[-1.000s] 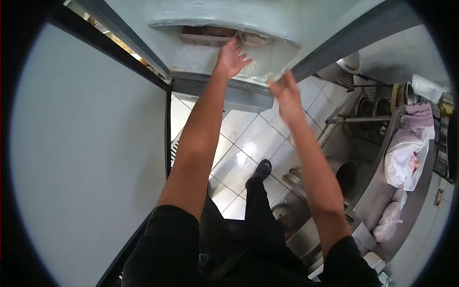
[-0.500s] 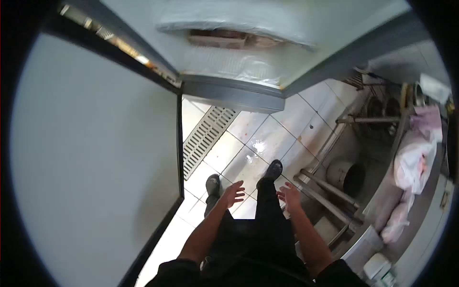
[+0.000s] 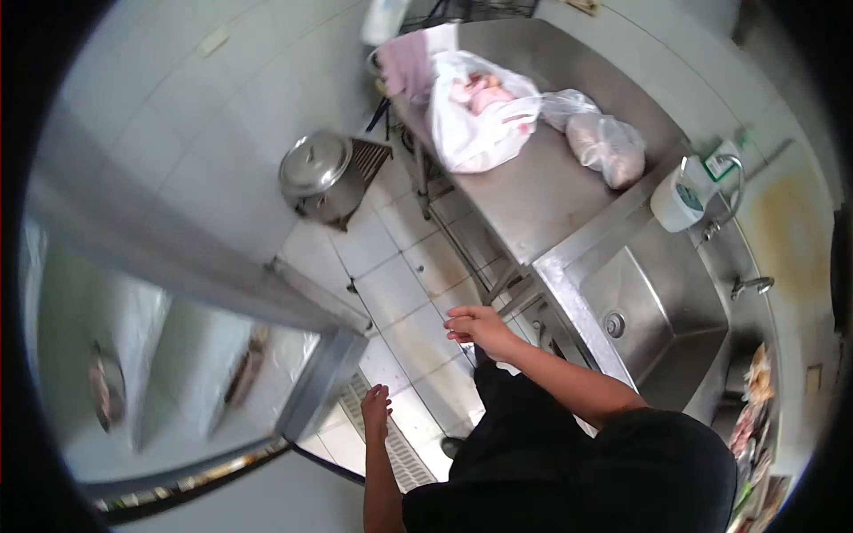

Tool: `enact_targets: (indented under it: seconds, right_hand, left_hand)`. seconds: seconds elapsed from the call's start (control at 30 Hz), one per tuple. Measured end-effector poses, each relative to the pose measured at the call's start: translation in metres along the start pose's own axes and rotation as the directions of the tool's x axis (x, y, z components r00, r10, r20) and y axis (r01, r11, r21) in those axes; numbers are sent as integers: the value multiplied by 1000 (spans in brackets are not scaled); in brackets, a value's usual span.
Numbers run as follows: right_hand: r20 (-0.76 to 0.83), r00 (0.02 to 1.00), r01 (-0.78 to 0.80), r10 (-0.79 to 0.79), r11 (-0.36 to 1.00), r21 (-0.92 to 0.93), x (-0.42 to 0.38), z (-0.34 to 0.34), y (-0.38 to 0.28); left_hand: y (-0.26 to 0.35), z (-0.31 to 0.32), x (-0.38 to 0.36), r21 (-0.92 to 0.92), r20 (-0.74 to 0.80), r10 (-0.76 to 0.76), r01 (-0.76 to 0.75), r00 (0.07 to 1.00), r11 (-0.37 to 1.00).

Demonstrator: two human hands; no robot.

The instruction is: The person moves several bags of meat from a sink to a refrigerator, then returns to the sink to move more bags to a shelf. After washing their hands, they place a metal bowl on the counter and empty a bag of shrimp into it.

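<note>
My left hand (image 3: 377,413) hangs over the tiled floor, close to the edge of the upright fridge (image 3: 324,373), with its fingers loosely bent and nothing in them. In front of my body, my right hand (image 3: 480,330) is held out over the floor tiles, fingers loosely extended and holding nothing. Farther off, on a steel counter (image 3: 533,209), lies an open white plastic bag (image 3: 462,142) with pink raw meat showing in it. Beside it rests a knotted clear bag (image 3: 609,147) with pale pinkish contents. Neither hand touches any of these.
A steel sink (image 3: 657,311) adjoins the counter, with a white plastic container (image 3: 680,200) and taps at its back. A lidded steel pot (image 3: 324,178) stands on a floor rack. The fridge door (image 3: 311,493) is open at lower left. A slotted drain cover (image 3: 409,466) runs along the floor.
My view has swung right, away from the fridge front toward the counter and sink. The fridge now sits at left. Both hands remain free, the right one reaching farther across my body.
</note>
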State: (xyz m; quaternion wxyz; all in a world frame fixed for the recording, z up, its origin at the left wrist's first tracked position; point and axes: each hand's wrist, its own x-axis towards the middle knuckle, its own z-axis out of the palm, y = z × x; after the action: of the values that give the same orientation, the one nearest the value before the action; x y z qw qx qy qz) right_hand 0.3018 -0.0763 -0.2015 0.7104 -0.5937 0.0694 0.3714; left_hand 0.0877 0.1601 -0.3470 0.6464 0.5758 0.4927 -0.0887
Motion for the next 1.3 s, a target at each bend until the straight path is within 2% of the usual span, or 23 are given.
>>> enact_targets:
  seconds: [0.1, 0.17, 0.2, 0.3, 0.37, 0.4, 0.43, 0.47, 0.57, 0.63, 0.67, 0.73, 0.77, 0.8, 0.87, 0.93, 0.97, 1.0, 1.03, 1.07, 1.13, 1.2, 1.3]
  right_hand:
    - [-192, 961, 220, -197, 970, 103, -12, -64, -56]
    - [-427, 845, 427, -323, 887, 173, -21, -124, -73]
    - [-563, 752, 539, -344, 812, 223, -26, -156, -75]
    - [-853, 391, 492, -346, 862, -124, -69, -283, -75]
    - [-984, 97, 612, -146, 789, -57, -109, -357, -73]
    - [-987, -29, 516, -160, 843, -152, -132, -413, -59]
    - [-964, -262, 566, -43, 802, -190, -152, -424, -79]
    - [-948, -306, 598, -85, 758, -261, -176, -462, -66]
    - [-780, -603, 242, -169, 893, -380, -237, -509, -75]
    - [-725, -668, 123, -169, 935, -331, -259, -517, -92]
    - [-753, -653, 108, -82, 974, -199, -268, -528, -95]
    - [-794, -591, -8, -140, 986, -167, -282, -544, -94]
    - [-835, -485, -183, -261, 964, -195, -284, -538, -97]
    - [-870, -341, -346, -356, 908, -235, -280, -530, -99]
    - [-851, 97, -610, -516, 644, -461, -248, -525, -92]
    - [-647, 591, -643, -482, 204, -738, -220, -531, -50]
    - [-777, 487, -568, -400, 531, -629, -215, -504, -65]
    - [-886, 391, -440, -250, 794, -418, -215, -466, -82]
    - [-914, 369, 30, -171, 985, -172, -212, -465, -63]
    - [-920, 381, 499, -93, 858, 121, -209, -462, -41]
    - [-947, 316, 541, -51, 830, 136, -221, -449, -28]
    - [-951, 310, 422, -19, 899, 119, -242, -435, -34]
    - [-972, 234, 461, -34, 884, 80, -266, -419, -54]
  left_hand:
    - [72, 39, 6, 67, 72, 161, -166, 984, 984]
    - [120, 82, -1, 82, 148, 259, -273, 955, 959]
    - [145, 105, -3, 98, 198, 282, -305, 939, 947]
    - [210, 171, -7, 135, 343, 355, -420, 870, 898]
    - [252, 219, -17, 162, 463, 400, -519, 791, 839]
    - [272, 241, -27, 202, 488, 398, -544, 777, 815]
    - [289, 259, -35, 196, 536, 399, -570, 744, 798]
    - [304, 280, -42, 178, 587, 404, -599, 702, 781]
    - [333, 329, -64, 189, 722, 353, -661, 595, 727]
    - [346, 359, -77, 192, 808, 304, -714, 505, 674]
    - [349, 373, -82, 190, 836, 285, -735, 469, 651]
    - [344, 400, -86, 122, 917, 217, -754, 335, 645]
    - [344, 415, -91, 79, 944, 200, -767, 264, 637]
    - [346, 427, -99, 90, 967, 146, -816, 209, 571]
    - [346, 453, -127, 71, 989, 79, -868, 125, 492]
    - [334, 486, -138, 60, 996, 33, -912, 81, 406]
    - [328, 497, -150, 79, 997, -33, -944, 72, 319]
    - [310, 507, -154, 82, 996, -54, -906, 66, 415]
    - [290, 528, -159, 62, 998, -57, -858, 38, 510]
    - [270, 544, -167, 45, 996, -86, -849, 0, 526]
    - [234, 572, -184, 15, 988, -139, -838, -73, 546]
    - [198, 601, -207, 139, 962, -271, -783, -39, 606]
    - [153, 636, -244, 224, 939, -345, -737, -13, 638]
